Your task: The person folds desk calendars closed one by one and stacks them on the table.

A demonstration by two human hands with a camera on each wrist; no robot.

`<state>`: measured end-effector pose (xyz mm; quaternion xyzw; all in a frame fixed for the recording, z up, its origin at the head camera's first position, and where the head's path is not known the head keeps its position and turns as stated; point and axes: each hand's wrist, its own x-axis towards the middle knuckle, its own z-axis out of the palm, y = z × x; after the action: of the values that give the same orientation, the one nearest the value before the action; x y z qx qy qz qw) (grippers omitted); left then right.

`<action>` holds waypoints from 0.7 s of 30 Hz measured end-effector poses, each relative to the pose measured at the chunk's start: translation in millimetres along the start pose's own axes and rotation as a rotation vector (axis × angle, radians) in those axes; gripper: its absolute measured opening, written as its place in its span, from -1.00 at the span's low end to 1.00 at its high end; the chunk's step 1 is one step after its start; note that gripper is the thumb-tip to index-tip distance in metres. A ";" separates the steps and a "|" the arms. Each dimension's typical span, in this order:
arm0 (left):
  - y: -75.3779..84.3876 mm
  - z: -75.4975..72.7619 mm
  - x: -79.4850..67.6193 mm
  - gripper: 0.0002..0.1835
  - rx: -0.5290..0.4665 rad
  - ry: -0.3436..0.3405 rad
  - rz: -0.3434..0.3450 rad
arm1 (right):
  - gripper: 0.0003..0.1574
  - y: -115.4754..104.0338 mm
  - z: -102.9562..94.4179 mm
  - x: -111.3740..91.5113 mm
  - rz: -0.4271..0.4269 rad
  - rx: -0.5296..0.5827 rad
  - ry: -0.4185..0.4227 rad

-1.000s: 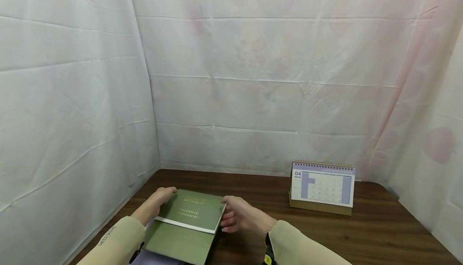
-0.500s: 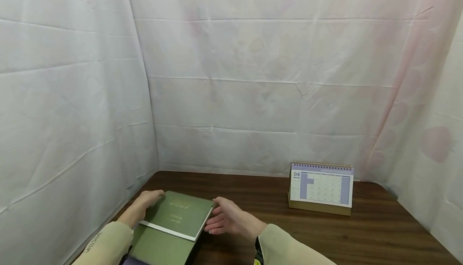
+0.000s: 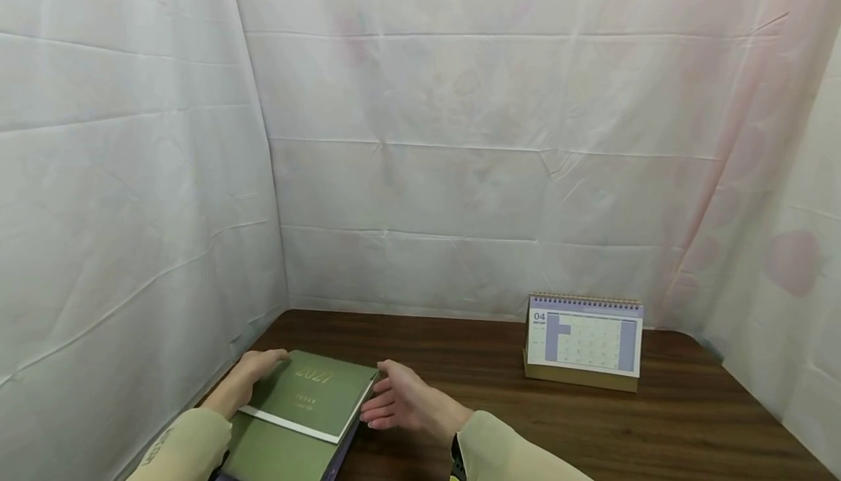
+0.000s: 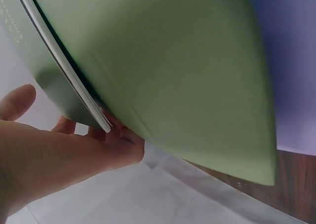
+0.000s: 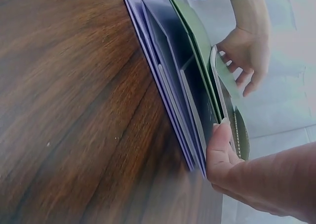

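Observation:
A green desk calendar (image 3: 285,444), folded flat with gold lettering on its cover, lies tilted over purple calendars (image 5: 148,23) at the table's left. My left hand (image 3: 243,379) grips its left edge; in the left wrist view, that hand's fingers (image 4: 126,145) reach round the edge while the thumb stands off the cover. At the far right corner, my right hand (image 3: 414,401) holds the opposite edge. The right wrist view shows the right thumb (image 5: 220,137) against the page edges. Most of the purple calendars is hidden beneath the green one.
A purple and white desk calendar (image 3: 583,339) with a gold base stands upright at the back right of the dark wooden table (image 3: 525,422). White cloth (image 3: 407,174) hangs behind the table and along both sides.
Both hands have carried the green calendar left and nearer to me, over the purple calendars. The standing calendar has stayed in place.

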<state>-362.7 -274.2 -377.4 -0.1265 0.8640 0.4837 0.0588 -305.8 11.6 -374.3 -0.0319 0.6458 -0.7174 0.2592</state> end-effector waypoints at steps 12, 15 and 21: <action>-12.0 -3.2 2.3 -0.02 -0.025 0.016 -0.010 | -0.20 7.5 6.0 6.5 0.006 -0.007 0.018; -15.0 -1.8 4.1 -0.08 -0.019 0.030 -0.011 | -0.21 10.0 5.0 7.4 0.010 -0.011 0.012; -9.9 6.6 -1.0 -0.37 0.131 0.122 0.057 | -0.27 13.4 -1.9 4.9 -0.041 -0.081 -0.032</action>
<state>-359.2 -273.5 -388.8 -0.1271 0.8991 0.4189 0.0006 -306.3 10.9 -388.7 -0.0672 0.6693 -0.6953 0.2532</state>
